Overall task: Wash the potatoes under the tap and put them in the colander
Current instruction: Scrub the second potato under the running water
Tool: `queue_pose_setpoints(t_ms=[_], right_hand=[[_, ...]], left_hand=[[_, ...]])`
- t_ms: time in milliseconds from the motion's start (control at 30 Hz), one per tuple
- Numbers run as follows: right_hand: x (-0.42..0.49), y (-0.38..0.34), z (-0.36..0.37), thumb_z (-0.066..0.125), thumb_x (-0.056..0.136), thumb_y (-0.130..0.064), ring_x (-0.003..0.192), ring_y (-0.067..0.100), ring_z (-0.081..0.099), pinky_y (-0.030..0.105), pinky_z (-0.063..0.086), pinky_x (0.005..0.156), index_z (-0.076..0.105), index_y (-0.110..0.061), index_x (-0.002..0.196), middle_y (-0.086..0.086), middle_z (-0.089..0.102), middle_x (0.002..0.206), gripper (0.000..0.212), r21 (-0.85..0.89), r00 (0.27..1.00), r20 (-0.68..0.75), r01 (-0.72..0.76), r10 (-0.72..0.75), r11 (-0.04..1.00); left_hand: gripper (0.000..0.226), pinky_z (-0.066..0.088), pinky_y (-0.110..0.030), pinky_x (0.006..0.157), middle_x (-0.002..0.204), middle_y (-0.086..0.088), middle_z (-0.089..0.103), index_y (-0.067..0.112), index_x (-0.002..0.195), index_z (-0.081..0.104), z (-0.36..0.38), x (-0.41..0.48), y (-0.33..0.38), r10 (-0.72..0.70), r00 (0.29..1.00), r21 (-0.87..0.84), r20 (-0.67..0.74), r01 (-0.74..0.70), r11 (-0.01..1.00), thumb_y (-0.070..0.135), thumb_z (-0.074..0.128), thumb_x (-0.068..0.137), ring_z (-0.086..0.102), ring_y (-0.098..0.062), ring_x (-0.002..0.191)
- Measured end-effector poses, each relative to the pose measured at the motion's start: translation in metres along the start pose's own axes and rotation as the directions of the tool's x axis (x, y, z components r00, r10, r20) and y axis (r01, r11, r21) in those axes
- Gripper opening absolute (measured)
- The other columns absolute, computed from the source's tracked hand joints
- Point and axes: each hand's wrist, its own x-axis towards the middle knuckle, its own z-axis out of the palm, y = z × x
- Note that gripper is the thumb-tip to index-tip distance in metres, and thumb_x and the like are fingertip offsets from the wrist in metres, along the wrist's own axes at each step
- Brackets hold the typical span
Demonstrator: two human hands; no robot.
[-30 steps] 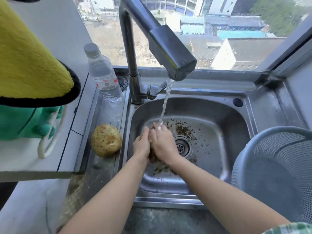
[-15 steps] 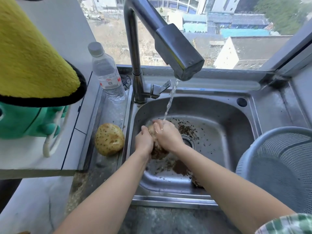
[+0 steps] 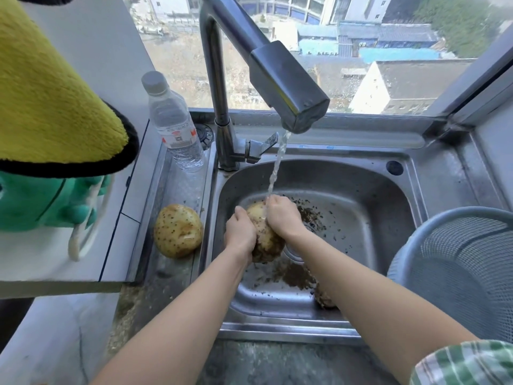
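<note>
A dirty potato (image 3: 267,240) is held over the steel sink (image 3: 361,179) under the running stream from the tap (image 3: 288,87). My left hand (image 3: 240,232) grips its left side and my right hand (image 3: 283,216) grips its upper right, with water falling on the right knuckles. A second potato (image 3: 178,230) lies on the ledge left of the basin. Part of a third potato (image 3: 324,298) shows in the basin under my right forearm. The grey mesh colander (image 3: 458,262) stands at the right, with nothing seen in it.
A clear water bottle (image 3: 173,123) stands at the back left beside the tap base. A yellow and green plush thing (image 3: 50,120) sits on the white shelf at the left. Dirt specks and a brown puddle (image 3: 298,276) lie in the basin around the drain.
More of the potato shows between my hands than before; a brown puddle of washed-off dirt has appeared in the basin, and the third potato has come into view under my right forearm.
</note>
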Motion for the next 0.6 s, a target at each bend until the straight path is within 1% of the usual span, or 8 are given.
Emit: queue_pose_setpoints(t_ms=[100,167,233,300,367,400,533,600], right_hand=[[-0.025,0.002,0.016,0.026,0.104,-0.031,0.126,0.033,0.046,0.040,0.036,0.102,0.050,-0.004,0.134,0.016,0.052,0.138,0.047,-0.310,0.962,-0.053,0.239,-0.268,0.920],[-0.032,0.004,0.019,0.030,0.104,-0.031,0.132,0.032,0.040,0.043,0.033,0.109,0.043,-0.007,0.143,0.014,0.047,0.145,0.048,-0.338,0.930,-0.031,0.335,-0.367,0.880],[-0.021,0.001,0.011,0.036,0.101,-0.031,0.123,0.031,0.048,0.042,0.039,0.102,0.056,-0.009,0.130,0.013,0.057,0.132,0.042,-0.187,0.953,-0.028,0.292,-0.303,0.938],[-0.005,0.000,0.000,0.040,0.098,-0.028,0.105,0.031,0.057,0.040,0.045,0.090,0.067,-0.008,0.102,0.013,0.066,0.110,0.034,0.029,0.995,-0.015,0.096,-0.095,0.995],[0.001,-0.002,-0.008,0.038,0.100,-0.027,0.096,0.029,0.057,0.041,0.046,0.087,0.066,-0.007,0.088,0.014,0.064,0.099,0.036,0.219,0.997,0.012,-0.077,0.076,0.973],[-0.001,-0.002,-0.006,0.036,0.101,-0.028,0.096,0.028,0.057,0.041,0.046,0.087,0.066,-0.005,0.094,0.014,0.063,0.100,0.038,0.206,0.997,-0.004,-0.070,0.072,0.976],[-0.030,-0.002,0.014,0.037,0.101,-0.034,0.120,0.031,0.046,0.043,0.039,0.101,0.052,-0.009,0.134,0.013,0.054,0.130,0.044,-0.183,0.944,-0.097,0.296,-0.316,0.938],[-0.024,-0.002,0.011,0.040,0.100,-0.034,0.117,0.030,0.049,0.042,0.041,0.099,0.058,-0.011,0.126,0.011,0.058,0.127,0.039,-0.145,0.948,-0.130,0.272,-0.291,0.951]], left_hand=[[0.065,0.051,-0.051,0.100,0.120,-0.020,0.067,0.005,0.127,0.061,-0.006,-0.012,0.014,-0.044,0.999,-0.072,-0.009,0.043,0.996,0.051,0.023,0.099,0.062,-0.038,0.112],[0.058,0.053,-0.047,0.096,0.113,-0.019,0.068,0.002,0.122,0.061,-0.010,-0.019,0.020,-0.082,0.997,-0.102,0.013,0.083,0.991,0.043,0.024,0.106,0.064,-0.036,0.107],[0.053,0.054,-0.043,0.091,0.114,-0.018,0.066,0.004,0.124,0.060,-0.010,-0.022,0.022,-0.099,0.994,-0.092,0.038,0.102,0.990,0.041,0.025,0.107,0.063,-0.035,0.108],[0.056,0.053,-0.046,0.097,0.120,-0.018,0.065,0.004,0.131,0.057,-0.007,-0.021,0.021,-0.096,0.994,-0.087,0.055,0.100,0.991,0.043,0.025,0.106,0.062,-0.035,0.112],[0.059,0.050,-0.049,0.101,0.124,-0.017,0.065,0.009,0.135,0.056,-0.003,-0.018,0.019,-0.075,0.996,-0.097,0.054,0.080,0.992,0.048,0.025,0.103,0.062,-0.035,0.114],[0.060,0.050,-0.050,0.102,0.126,-0.017,0.064,0.011,0.136,0.055,-0.001,-0.016,0.017,-0.071,0.996,-0.107,0.047,0.076,0.991,0.050,0.025,0.102,0.061,-0.035,0.115],[0.054,0.052,-0.051,0.098,0.120,-0.020,0.066,0.005,0.129,0.059,-0.006,-0.017,0.024,-0.101,0.995,-0.160,0.028,0.104,0.982,0.042,0.025,0.106,0.063,-0.037,0.111],[0.054,0.053,-0.050,0.098,0.118,-0.019,0.066,0.005,0.127,0.060,-0.007,-0.018,0.025,-0.099,0.994,-0.125,0.037,0.103,0.987,0.041,0.026,0.106,0.063,-0.036,0.110]])
